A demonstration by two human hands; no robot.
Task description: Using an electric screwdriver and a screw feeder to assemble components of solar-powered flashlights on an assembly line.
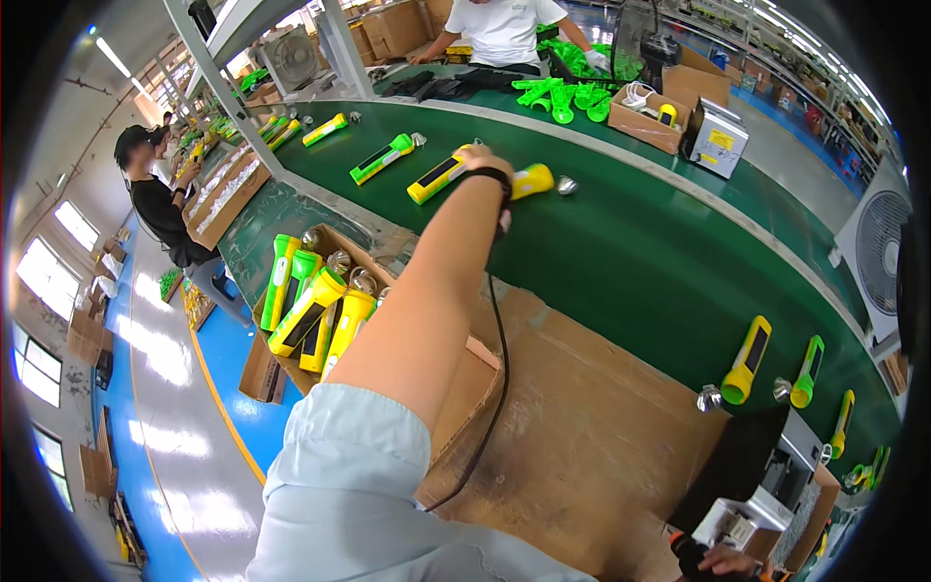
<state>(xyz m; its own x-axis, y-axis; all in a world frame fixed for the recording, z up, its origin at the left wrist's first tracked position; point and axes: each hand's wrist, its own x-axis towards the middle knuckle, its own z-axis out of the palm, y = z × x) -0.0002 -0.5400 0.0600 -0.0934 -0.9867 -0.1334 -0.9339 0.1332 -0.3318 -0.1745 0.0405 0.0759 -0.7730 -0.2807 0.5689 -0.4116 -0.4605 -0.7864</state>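
Note:
My left arm reaches across to a green conveyor belt point(621, 233), a black corded band on its wrist. There, my left hand point(482, 163) is closed at the upper end of a yellow flashlight point(436, 180) with a dark panel; its fingers are largely hidden. Just right of the wrist shows a yellow flashlight head point(532, 181), partly covered, beside a silver reflector point(567, 185). At the bottom right, my right hand point(725, 562) is closed round a black and orange tool point(687, 553), cut off by the picture's edge. A silver and black device point(752, 514) stands by it.
Left of my arm, a cardboard box point(364, 250) holds several yellow and green flashlights with reflectors. More flashlights point(747, 359) lie along the belt. Cardboard point(572, 407) covers the near worktop. Across the belt, a person point(504, 29) works beside green parts point(562, 97); a fan point(882, 247) stands right.

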